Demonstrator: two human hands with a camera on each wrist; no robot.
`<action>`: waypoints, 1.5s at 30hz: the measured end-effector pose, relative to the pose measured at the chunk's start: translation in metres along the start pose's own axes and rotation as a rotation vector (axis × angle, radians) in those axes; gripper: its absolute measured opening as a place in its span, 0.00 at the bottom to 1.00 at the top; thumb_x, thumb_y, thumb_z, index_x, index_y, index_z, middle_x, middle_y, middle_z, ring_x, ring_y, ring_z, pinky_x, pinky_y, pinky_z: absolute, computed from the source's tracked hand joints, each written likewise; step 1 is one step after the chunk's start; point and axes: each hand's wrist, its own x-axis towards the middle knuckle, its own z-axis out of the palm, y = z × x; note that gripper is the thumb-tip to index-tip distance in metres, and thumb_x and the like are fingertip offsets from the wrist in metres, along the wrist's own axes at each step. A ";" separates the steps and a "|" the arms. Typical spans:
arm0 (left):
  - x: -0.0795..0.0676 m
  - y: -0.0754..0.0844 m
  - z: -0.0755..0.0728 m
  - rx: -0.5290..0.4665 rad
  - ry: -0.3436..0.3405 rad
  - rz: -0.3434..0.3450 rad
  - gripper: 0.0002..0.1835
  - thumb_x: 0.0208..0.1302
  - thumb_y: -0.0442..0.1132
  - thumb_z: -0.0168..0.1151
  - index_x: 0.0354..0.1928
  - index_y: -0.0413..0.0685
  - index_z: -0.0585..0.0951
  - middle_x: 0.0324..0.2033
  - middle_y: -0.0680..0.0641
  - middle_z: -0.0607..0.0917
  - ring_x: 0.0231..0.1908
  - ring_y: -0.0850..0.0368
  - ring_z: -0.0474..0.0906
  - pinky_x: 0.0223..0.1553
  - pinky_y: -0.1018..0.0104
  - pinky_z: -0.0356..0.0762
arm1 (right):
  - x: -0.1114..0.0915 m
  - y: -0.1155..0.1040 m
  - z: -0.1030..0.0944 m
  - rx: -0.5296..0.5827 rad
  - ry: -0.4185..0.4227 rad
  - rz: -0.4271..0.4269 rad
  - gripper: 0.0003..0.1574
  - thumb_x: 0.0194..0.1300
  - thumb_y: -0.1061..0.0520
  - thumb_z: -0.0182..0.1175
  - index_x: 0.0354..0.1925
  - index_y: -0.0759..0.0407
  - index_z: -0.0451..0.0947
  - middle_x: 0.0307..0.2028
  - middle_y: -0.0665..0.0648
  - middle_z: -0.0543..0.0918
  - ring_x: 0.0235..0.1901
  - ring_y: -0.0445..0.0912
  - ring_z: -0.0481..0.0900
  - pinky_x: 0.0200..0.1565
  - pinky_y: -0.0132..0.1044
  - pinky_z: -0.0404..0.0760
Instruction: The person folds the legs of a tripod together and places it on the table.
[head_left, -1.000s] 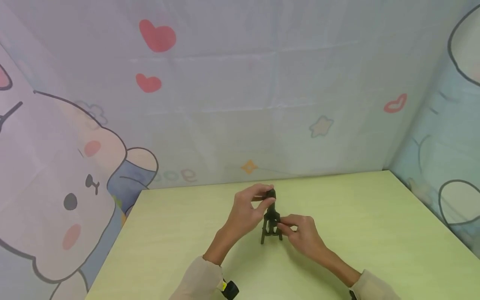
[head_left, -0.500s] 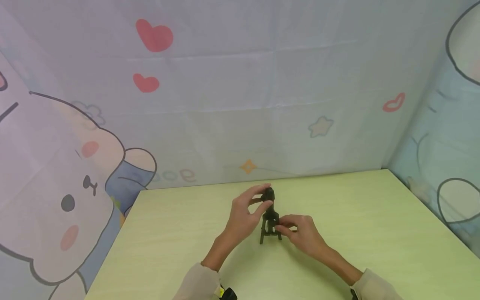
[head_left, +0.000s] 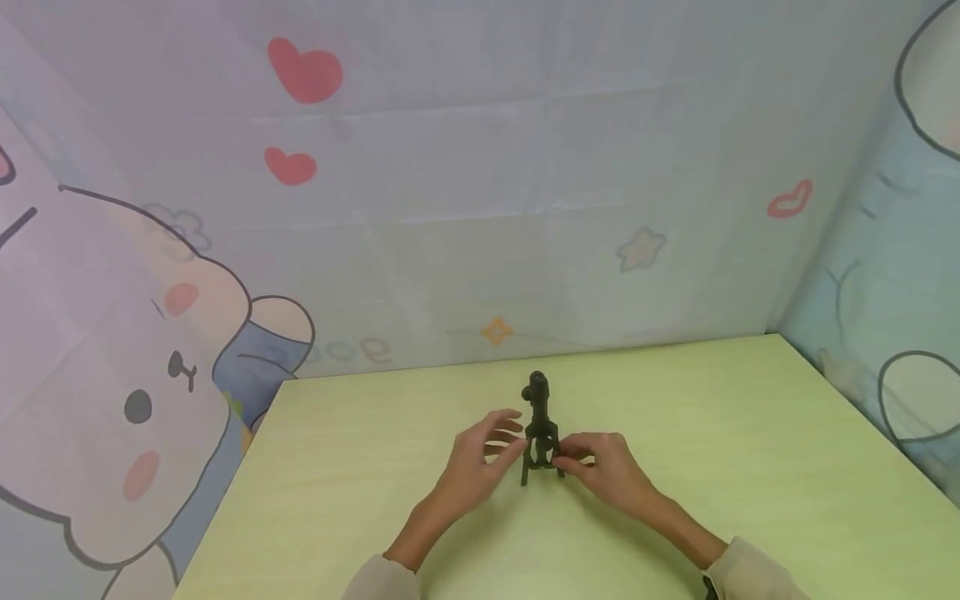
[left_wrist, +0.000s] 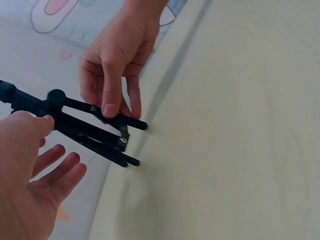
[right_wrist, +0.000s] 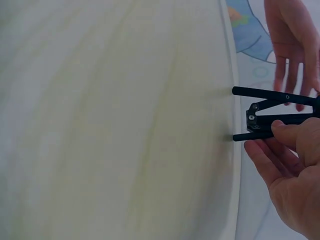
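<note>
back wall: pale creased sheet (head_left: 450,258), red hearts (head_left: 309,75), one faded star (head_left: 641,250)
left side: huge cartoon animal face (head_left: 82,442), pink cheeks (head_left: 142,476)
right side: light blue print (head_left: 900,275)
table (head_left: 697,450): yellow-green top, sheet right behind it
light: kinda soft

There is one left hand (head_left: 475,465) and one right hand (head_left: 609,471); between the hands, one mini tripod (head_left: 540,408) with three legs (left_wrist: 132,121). Under the hands, one table (head_left: 315,492); behind the hands, two sleeves (head_left: 753,573). Beyond the hands, the backdrop (head_left: 450,167) shows two solid hearts (head_left: 309,77), one outlined heart (head_left: 784,212), one five-pointed star (head_left: 641,250) and one orange diamond (head_left: 487,331).
</note>
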 end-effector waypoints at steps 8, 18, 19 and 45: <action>-0.011 -0.018 0.007 -0.007 -0.119 -0.081 0.12 0.74 0.31 0.63 0.56 0.42 0.82 0.47 0.44 0.86 0.49 0.51 0.85 0.48 0.68 0.84 | 0.002 0.001 -0.001 0.015 -0.017 0.005 0.04 0.65 0.67 0.70 0.40 0.63 0.89 0.37 0.56 0.91 0.37 0.46 0.89 0.39 0.32 0.87; -0.014 -0.025 0.020 0.027 -0.055 -0.100 0.05 0.66 0.23 0.66 0.41 0.38 0.83 0.37 0.44 0.89 0.39 0.58 0.86 0.42 0.70 0.84 | 0.002 0.002 0.000 0.009 -0.023 -0.020 0.05 0.65 0.69 0.70 0.39 0.62 0.89 0.37 0.55 0.91 0.38 0.46 0.90 0.41 0.36 0.88; -0.014 -0.025 0.022 0.027 -0.044 -0.100 0.05 0.66 0.23 0.67 0.40 0.38 0.83 0.36 0.44 0.89 0.38 0.58 0.86 0.42 0.70 0.84 | 0.002 0.003 0.000 0.007 -0.020 -0.025 0.05 0.65 0.69 0.70 0.39 0.62 0.89 0.37 0.55 0.91 0.38 0.46 0.90 0.41 0.36 0.88; -0.016 -0.022 0.038 0.020 0.131 -0.146 0.07 0.61 0.24 0.71 0.34 0.40 0.82 0.31 0.45 0.88 0.33 0.56 0.86 0.38 0.69 0.84 | 0.001 -0.001 0.007 -0.037 0.015 -0.014 0.06 0.64 0.69 0.70 0.40 0.65 0.89 0.36 0.56 0.91 0.35 0.47 0.90 0.37 0.35 0.88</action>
